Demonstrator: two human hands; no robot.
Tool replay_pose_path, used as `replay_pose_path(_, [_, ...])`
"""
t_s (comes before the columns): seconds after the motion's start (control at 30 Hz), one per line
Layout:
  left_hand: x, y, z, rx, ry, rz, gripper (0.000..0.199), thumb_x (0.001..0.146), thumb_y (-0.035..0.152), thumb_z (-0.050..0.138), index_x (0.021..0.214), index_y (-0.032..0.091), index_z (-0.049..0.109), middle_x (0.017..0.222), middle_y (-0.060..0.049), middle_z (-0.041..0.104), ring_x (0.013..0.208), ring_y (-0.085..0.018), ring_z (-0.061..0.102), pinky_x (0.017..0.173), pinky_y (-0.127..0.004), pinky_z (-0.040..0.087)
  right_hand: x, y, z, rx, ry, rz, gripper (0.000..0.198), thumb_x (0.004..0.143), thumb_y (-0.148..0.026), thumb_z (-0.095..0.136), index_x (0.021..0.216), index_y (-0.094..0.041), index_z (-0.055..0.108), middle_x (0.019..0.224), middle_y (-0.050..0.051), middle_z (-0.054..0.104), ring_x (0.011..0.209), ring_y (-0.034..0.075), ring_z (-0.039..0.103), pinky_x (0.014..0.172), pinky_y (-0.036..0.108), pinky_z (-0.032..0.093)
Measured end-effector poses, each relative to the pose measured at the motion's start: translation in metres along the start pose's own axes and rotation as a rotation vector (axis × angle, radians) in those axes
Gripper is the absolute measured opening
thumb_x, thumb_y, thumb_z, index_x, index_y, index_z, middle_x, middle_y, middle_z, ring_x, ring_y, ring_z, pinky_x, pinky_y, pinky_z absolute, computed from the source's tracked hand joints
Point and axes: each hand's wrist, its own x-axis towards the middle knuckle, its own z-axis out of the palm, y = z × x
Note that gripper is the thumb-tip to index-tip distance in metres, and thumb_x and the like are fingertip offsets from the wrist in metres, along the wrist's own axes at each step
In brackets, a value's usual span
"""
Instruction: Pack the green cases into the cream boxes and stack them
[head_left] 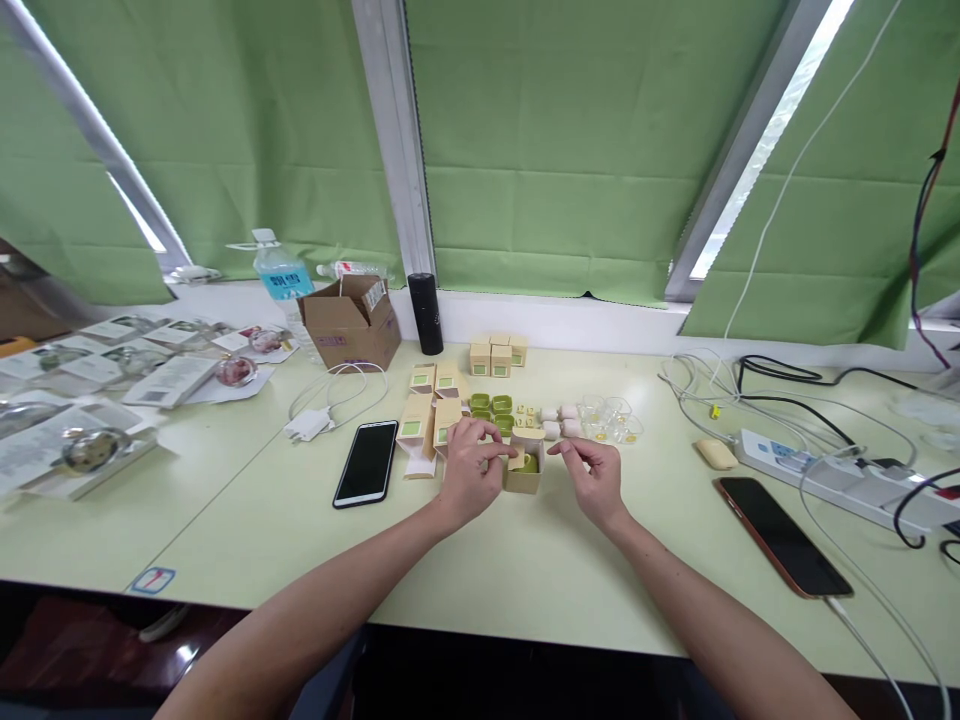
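Open box (523,482) between left grip (474,466) and right grip (598,482)

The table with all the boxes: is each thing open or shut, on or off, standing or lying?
Small box: open, green thing inside
Left hand: at the small box
Back boxes: look shut
Cardboard box: flaps open
Big bottle: upright, cap on
Black cylinder: standing
Left phone: lying, screen dark
Right phone: lying, screen dark, cable in
White charger: not in a socket
Green blinds: down
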Motion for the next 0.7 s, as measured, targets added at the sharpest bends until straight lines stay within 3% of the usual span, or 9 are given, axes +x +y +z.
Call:
replay_pose_path(0.33, [0.0001, -0.0001, 0.0003, 0.013, -0.015, -0.02, 0.04, 0.082, 0.003, 0.052, 0.077, 0.03, 0.081, 0.088, -0.004, 0.068, 0.095, -0.024, 0.056, 0.09, -0.046, 0.041, -0.0044, 0.0023, 0.0056, -0.091, -0.173, -0.091, 0.034, 0.088, -0.03, 0.053, 0.068, -0.018, 0.077, 0.048, -0.001, 0.052, 0.044, 0.011, 0.037, 0.047, 0.026, 0.029])
replay_pose_path(0.7, [0.0002, 0.0041, -0.0011, -0.016, -0.056, -0.024, 0.015, 0.089, 0.02, 0.061, 0.081, 0.025, 0.074, 0.092, -0.005, 0.067, 0.098, -0.026, 0.056, 0.091, -0.048, 0.039, -0.0046, 0.0009, 0.0028, -0.325, -0.248, -0.243, 0.034, 0.091, -0.025, 0.05, 0.066, -0.021, 0.072, 0.05, -0.001, 0.054, 0.047, 0.012, 0.042, 0.053, 0.027, 0.031])
